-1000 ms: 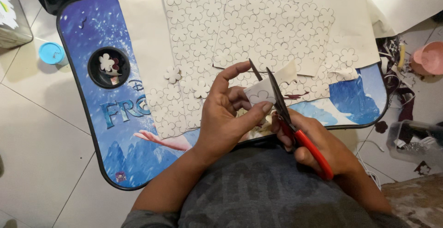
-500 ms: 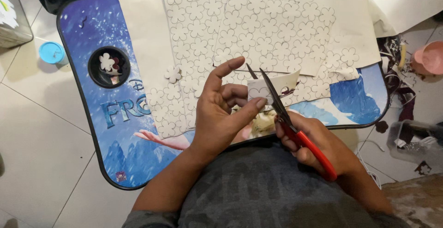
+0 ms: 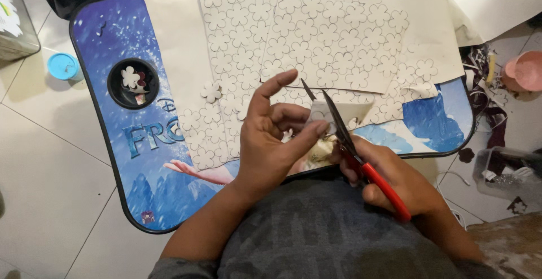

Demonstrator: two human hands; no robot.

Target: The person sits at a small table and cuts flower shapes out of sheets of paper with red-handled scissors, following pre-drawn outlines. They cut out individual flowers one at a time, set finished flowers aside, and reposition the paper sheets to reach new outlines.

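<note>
My left hand (image 3: 271,143) pinches a small white piece of sheet (image 3: 319,109) between thumb and fingers, index finger raised. My right hand (image 3: 395,180) grips red-handled scissors (image 3: 353,149), whose dark blades are parted around the edge of that piece. Both hands hover over the near edge of a blue printed lap table (image 3: 141,143). Behind them lie white sheets (image 3: 305,36) marked all over with flower outlines. One cut-out flower (image 3: 211,91) lies loose on the sheets.
A round black cup hole (image 3: 133,83) in the table holds cut flowers. A blue lid (image 3: 62,65) and a grey box (image 3: 16,25) sit on the tiled floor at left. At right are a pink dish (image 3: 528,70), scraps and a clear plastic container (image 3: 508,171).
The scissors' blades have swung slightly left along the white piece. My left hand has turned the piece and lifted its index finger higher.
</note>
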